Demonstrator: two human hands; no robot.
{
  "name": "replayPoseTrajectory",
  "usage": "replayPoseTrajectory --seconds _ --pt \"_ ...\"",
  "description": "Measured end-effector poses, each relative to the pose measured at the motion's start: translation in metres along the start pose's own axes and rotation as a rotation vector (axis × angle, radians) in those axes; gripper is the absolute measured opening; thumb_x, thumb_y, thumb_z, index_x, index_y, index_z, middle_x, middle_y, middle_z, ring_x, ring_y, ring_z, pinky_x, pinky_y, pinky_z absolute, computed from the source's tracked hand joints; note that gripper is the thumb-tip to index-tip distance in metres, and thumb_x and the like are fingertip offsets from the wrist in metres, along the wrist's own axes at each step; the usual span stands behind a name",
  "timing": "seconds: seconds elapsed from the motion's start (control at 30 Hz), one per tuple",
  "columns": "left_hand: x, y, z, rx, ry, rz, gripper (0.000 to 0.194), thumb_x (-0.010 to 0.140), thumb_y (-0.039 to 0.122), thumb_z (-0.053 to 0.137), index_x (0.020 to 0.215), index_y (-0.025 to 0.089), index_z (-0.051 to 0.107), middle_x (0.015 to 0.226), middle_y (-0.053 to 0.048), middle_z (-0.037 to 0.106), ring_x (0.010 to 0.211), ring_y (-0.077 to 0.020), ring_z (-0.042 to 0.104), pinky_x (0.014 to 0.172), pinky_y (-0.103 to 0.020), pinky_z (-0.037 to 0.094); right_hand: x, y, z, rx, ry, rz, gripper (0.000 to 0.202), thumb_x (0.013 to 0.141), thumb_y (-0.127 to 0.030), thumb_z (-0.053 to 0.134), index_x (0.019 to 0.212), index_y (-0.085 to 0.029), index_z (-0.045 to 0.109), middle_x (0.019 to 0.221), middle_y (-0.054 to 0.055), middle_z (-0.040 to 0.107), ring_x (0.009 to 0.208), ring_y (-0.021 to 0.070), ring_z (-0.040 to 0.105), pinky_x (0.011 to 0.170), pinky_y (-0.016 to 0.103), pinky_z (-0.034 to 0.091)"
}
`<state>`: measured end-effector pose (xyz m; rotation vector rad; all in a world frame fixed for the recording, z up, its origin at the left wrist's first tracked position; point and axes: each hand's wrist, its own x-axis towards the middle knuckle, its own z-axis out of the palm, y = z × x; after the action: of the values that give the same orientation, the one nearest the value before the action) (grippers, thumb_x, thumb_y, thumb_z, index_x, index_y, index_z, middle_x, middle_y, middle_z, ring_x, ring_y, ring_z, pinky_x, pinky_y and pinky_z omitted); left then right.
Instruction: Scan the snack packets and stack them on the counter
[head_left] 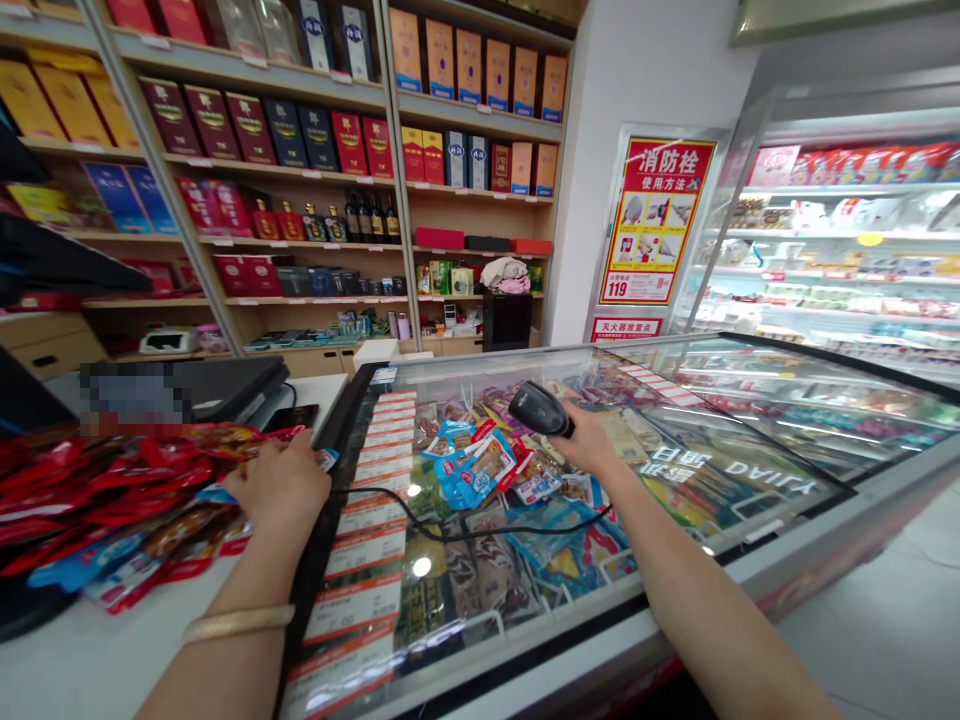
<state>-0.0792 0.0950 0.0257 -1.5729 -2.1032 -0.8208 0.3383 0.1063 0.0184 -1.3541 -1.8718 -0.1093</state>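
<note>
My right hand grips a black handheld barcode scanner above the glass freezer top. The scanner's black cable loops across the glass toward the left. Below and left of the scanner, several blue-and-red snack packets lie on the glass. My left hand is closed at the right edge of a large heap of red snack packets on the white counter. A packet corner pokes out beside its fingers, which are partly hidden.
The chest freezer runs off to the right, with a strip of price labels under its glass. A dark phone lies on the counter behind the heap. Shelves of boxed bottles and a lit open fridge stand behind.
</note>
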Motion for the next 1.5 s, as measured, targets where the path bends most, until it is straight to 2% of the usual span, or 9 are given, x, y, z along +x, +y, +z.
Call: replayPoseTrajectory --seconds 0.1,0.2,0.37,0.5,0.7,0.8,0.9,1.2,1.5 --pt "0.003 -0.003 -0.004 -0.087 -0.011 -0.009 0.038 0.074 0.024 0.053 0.109 0.018 0.067 0.097 -0.023 0.067 0.088 -0.0412 0.063 0.076 -0.059 0.043 0.0 0.0 0.001 0.008 -0.005 0.011 0.027 0.07 -0.024 0.063 0.096 -0.023 0.066 0.087 0.005 0.072 0.08 0.0242 0.066 0.07 0.028 0.047" --pt "0.004 0.004 -0.011 -0.297 0.022 -0.075 0.033 0.073 0.029 0.061 0.104 0.02 0.068 0.086 -0.013 0.068 0.085 -0.0363 0.063 0.078 -0.052 0.047 0.0 0.0 0.001 0.011 -0.008 0.028 0.03 0.068 -0.023 0.064 0.099 -0.023 0.066 0.089 0.005 0.072 0.082 0.0244 0.067 0.072 0.029 0.048" --pt "0.003 0.036 -0.026 -1.081 0.039 -0.416 0.028 0.068 0.021 0.072 0.095 0.019 0.068 0.08 -0.001 0.067 0.076 -0.0184 0.062 0.075 -0.032 0.051 0.0 -0.003 -0.002 0.049 -0.001 0.003 0.03 0.068 -0.024 0.064 0.098 -0.022 0.066 0.089 0.006 0.073 0.079 0.0232 0.067 0.071 0.029 0.049" --pt "-0.001 0.058 -0.035 -1.795 -0.257 -0.767 0.018 0.078 0.006 0.057 0.09 0.017 0.065 0.079 -0.002 0.066 0.066 -0.0124 0.061 0.065 -0.026 0.053 0.0 -0.008 -0.004 0.111 0.016 -0.063 0.026 0.071 -0.028 0.064 0.095 -0.02 0.066 0.087 0.006 0.072 0.075 0.0222 0.066 0.069 0.029 0.049" --pt "-0.013 0.073 -0.041 -2.212 -0.654 -1.052 0.029 0.086 0.003 0.036 0.097 0.011 0.062 0.079 -0.008 0.06 0.054 -0.009 0.052 0.042 -0.017 0.042 -0.003 -0.021 -0.002 0.22 0.023 -0.199 0.016 0.072 -0.031 0.067 0.082 -0.019 0.066 0.076 0.005 0.07 0.068 0.0196 0.064 0.064 0.027 0.047" --pt "-0.019 0.076 -0.044 -2.3 -0.786 -1.094 0.033 0.084 0.003 0.034 0.105 0.009 0.059 0.08 -0.009 0.058 0.048 -0.0071 0.043 0.035 -0.015 0.034 -0.005 -0.03 -0.002 0.25 0.002 -0.265 0.016 0.073 -0.031 0.068 0.084 -0.019 0.066 0.079 0.005 0.071 0.071 0.0197 0.064 0.067 0.027 0.048" --pt "-0.022 0.079 -0.047 -2.308 -0.86 -1.032 0.034 0.082 0.005 0.038 0.109 0.01 0.059 0.084 -0.01 0.059 0.051 -0.0084 0.044 0.036 -0.016 0.034 -0.007 -0.039 -0.003 0.275 -0.033 -0.325 0.02 0.074 -0.031 0.069 0.089 -0.019 0.066 0.084 0.006 0.072 0.075 0.0203 0.065 0.07 0.029 0.049" --pt "-0.03 0.089 -0.036 -2.179 -0.926 -0.893 0.037 0.082 0.007 0.039 0.108 0.01 0.064 0.085 -0.013 0.063 0.055 -0.0129 0.047 0.039 -0.02 0.037 -0.012 -0.058 0.002 0.298 -0.151 -0.472 0.014 0.074 -0.026 0.063 0.087 -0.02 0.063 0.081 0.006 0.07 0.074 0.0196 0.064 0.069 0.028 0.049" --pt "-0.038 0.104 -0.024 -1.96 -1.026 -0.829 0.035 0.082 0.01 0.044 0.109 0.01 0.066 0.076 -0.011 0.064 0.051 -0.0127 0.048 0.04 -0.021 0.04 -0.013 -0.058 0.011 0.24 -0.173 -0.444 0.023 0.074 -0.031 0.065 0.093 -0.02 0.063 0.084 0.007 0.07 0.078 0.0212 0.065 0.071 0.03 0.051"
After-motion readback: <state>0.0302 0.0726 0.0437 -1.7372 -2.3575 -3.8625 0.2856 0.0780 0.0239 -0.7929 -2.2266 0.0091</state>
